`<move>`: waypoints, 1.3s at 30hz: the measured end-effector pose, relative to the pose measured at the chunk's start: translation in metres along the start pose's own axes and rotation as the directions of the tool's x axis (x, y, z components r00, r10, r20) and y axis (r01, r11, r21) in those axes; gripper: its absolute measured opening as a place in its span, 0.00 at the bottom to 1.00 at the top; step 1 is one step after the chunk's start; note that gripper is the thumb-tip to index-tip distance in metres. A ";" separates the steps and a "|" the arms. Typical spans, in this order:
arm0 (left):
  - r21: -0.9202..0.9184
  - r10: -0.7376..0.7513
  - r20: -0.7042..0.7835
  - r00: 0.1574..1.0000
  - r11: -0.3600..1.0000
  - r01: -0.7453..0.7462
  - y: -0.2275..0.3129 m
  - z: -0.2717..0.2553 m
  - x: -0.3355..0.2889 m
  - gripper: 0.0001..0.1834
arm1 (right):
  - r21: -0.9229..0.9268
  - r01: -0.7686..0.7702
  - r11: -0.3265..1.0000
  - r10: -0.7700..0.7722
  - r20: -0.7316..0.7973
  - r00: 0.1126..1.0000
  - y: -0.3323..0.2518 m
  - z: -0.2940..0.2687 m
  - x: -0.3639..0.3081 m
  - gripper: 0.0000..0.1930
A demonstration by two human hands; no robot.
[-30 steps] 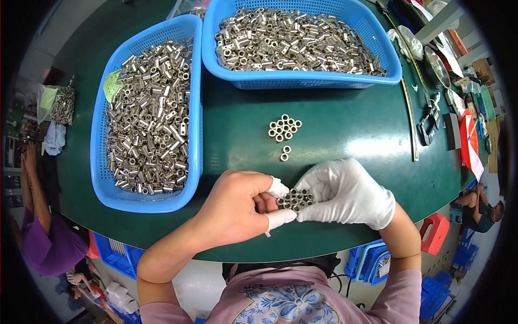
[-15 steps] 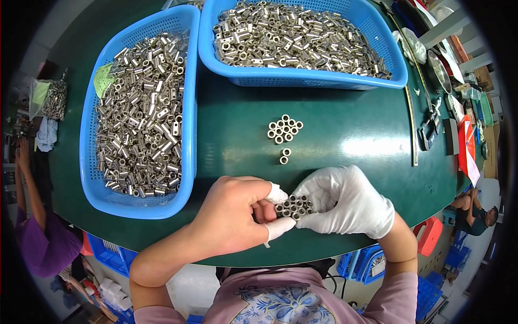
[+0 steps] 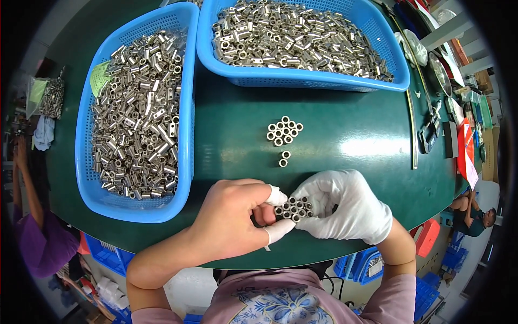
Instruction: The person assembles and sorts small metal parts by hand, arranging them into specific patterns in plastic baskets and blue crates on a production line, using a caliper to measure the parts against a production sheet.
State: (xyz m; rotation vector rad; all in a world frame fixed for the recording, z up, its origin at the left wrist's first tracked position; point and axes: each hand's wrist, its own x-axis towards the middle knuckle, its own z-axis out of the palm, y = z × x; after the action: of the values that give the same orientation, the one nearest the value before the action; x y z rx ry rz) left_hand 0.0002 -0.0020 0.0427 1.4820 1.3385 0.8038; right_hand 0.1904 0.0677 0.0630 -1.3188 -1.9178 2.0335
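Note:
Between my two hands is a tight bundle of small metal sleeves [image 3: 294,208], their round open ends facing up. My left hand [image 3: 237,216], bare but for white covers on the thumb and a fingertip, pinches the bundle from the left. In a white glove, my right hand [image 3: 345,208] closes on its right side; some of its fingers are hidden behind the bundle. Farther off on the green table [image 3: 232,156] a cluster of sleeves [image 3: 283,131] stands on end, with a pair of sleeves [image 3: 284,159] just nearer to me.
A blue basket [image 3: 190,135] heaped with metal sleeves stands at left, another blue basket [image 3: 302,81] at the back. A caliper [image 3: 429,132] and a long ruler [image 3: 411,129] lie at right. One person [image 3: 46,243] works at far left; another person [image 3: 475,216] sits at far right.
The view has shifted slightly. Both hands keep their grip on the bundle of sleeves, and the standing sleeves have stayed in place.

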 end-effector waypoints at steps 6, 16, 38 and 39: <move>0.022 0.018 0.000 1.000 1.000 -0.018 0.000 0.000 0.000 0.14 | -0.020 0.002 1.000 -0.002 -0.007 1.000 -0.001 0.000 0.000 0.15; 0.028 0.015 -0.002 1.000 0.999 -0.015 0.000 0.000 0.001 0.14 | -0.008 0.007 1.000 -0.007 -0.005 1.000 0.001 0.000 0.001 0.15; 0.431 0.242 0.001 0.970 0.876 -0.219 -0.009 0.004 0.004 0.21 | -0.748 0.306 0.589 -0.468 -0.008 0.884 0.004 -0.003 0.006 0.22; 0.431 0.301 -0.058 0.952 0.867 -0.248 -0.010 0.002 0.006 0.22 | -0.785 0.329 0.525 -0.530 0.001 0.848 0.006 0.000 0.009 0.22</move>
State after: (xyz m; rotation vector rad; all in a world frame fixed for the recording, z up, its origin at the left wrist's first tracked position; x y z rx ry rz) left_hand -0.0007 0.0029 0.0318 2.0284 1.4760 0.8302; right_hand 0.1877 0.0719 0.0531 -0.9105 -2.7358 0.7513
